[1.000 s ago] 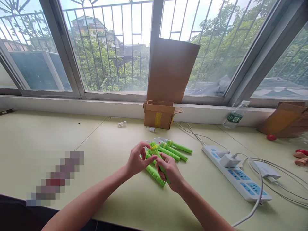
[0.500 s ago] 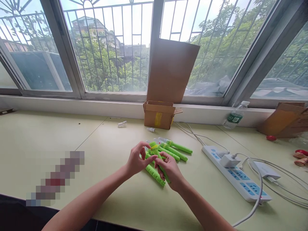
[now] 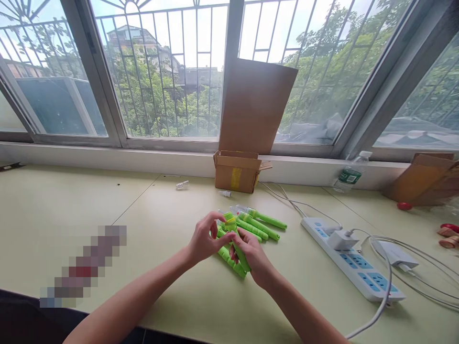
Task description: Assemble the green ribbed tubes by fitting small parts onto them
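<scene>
My right hand (image 3: 256, 255) is closed around the lower part of a green plastic handle (image 3: 242, 255), held tilted with its head up and to the left. The ribbed green head (image 3: 228, 218) has a yellow band below it. My left hand (image 3: 208, 234) curls beside this head, its index fingertip at the rim and its thumb close to my right thumb. Behind and below my hands, several similar green handles (image 3: 268, 220) lie on the table, some with clear tips. Fingers hide part of the held handle.
A small cardboard box (image 3: 236, 174) stands at the windowsill, with a clear plastic piece (image 3: 182, 185) and a whitish piece (image 3: 225, 193) near it. To the right lie a white power strip (image 3: 353, 260) with cables and a plastic bottle (image 3: 347, 177). A blurred patch (image 3: 84, 267) covers the left.
My right hand has shifted slightly along the green handle, and the handle's head has turned a little. The left hand stays almost still.
</scene>
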Demonstrator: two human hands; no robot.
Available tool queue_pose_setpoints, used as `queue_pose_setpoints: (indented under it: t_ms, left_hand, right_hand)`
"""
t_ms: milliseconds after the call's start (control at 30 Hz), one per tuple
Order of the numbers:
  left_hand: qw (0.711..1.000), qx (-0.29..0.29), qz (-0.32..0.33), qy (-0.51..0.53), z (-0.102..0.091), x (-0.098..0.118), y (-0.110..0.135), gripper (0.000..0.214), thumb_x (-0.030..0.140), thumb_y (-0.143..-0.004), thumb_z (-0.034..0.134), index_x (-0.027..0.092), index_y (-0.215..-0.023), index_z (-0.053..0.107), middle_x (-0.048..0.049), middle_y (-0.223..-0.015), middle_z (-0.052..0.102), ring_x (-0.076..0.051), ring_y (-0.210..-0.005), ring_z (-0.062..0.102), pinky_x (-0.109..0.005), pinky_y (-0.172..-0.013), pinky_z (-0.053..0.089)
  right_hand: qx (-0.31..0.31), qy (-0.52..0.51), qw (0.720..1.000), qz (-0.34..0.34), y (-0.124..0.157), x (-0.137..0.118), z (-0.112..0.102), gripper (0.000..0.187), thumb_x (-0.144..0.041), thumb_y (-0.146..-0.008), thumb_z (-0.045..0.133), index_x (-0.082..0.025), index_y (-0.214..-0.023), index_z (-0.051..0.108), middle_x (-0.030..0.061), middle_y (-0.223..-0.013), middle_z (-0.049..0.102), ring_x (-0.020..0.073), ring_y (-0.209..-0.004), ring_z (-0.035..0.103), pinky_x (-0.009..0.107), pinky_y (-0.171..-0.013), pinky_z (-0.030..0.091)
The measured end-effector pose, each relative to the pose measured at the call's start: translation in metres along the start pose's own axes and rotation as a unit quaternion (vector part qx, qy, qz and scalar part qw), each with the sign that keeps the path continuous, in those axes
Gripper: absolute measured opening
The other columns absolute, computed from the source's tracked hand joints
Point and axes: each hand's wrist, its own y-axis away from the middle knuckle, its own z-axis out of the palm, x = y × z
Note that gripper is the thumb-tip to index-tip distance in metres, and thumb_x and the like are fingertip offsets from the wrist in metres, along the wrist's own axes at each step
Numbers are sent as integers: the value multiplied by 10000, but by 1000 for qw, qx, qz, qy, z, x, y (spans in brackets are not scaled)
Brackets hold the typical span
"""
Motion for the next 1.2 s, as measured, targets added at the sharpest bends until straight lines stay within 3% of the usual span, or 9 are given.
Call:
queue_pose_setpoints:
  t_ms: [333,500,800,967,1200]
  left_hand:
    - [1000,-10,-2,-4,0,-1,1,328,328,-716,753,190,-918,535,36,-677,569,-69,-471,443,-209,-509,402]
    - [1000,-16,-13,3,1,-4,1,329,323,-715,752,195,-920,529,58,-624,536,-72,-464,447,-202,-503,391]
    - [1000,-15,-22,2,0,-5,1,342,311,-709,758,202,-936,526,98,-529,447,-75,-454,445,-197,-510,375]
    - [1000,-21,-23,4,1,-4,2,345,338,-712,756,201,-931,526,89,-548,464,-76,-459,445,-200,-509,379]
    - [1000,-22,-20,3,1,2,1,335,402,-736,727,198,-917,533,54,-626,538,-71,-464,450,-204,-499,391]
  right_hand:
    - [3,-13,999,37,3,-6,1,313,-441,-862,576,-181,-725,470,-23,-629,583,33,-353,349,180,-339,259]
    - [24,-9,998,64,4,-7,2,272,-363,-796,652,-204,-902,458,-52,-595,590,35,-333,309,159,-313,210]
    - [47,-16,997,52,2,-5,0,309,-328,-756,665,-211,-945,450,-54,-639,587,74,-364,422,173,-291,262]
    - [29,-6,999,14,0,-2,-2,193,-305,-784,645,-184,-783,494,-43,-611,555,77,-431,471,198,-386,364]
    - [30,6,999,27,2,-7,-3,179,-304,-796,602,-181,-713,502,-46,-576,522,66,-397,421,195,-361,298]
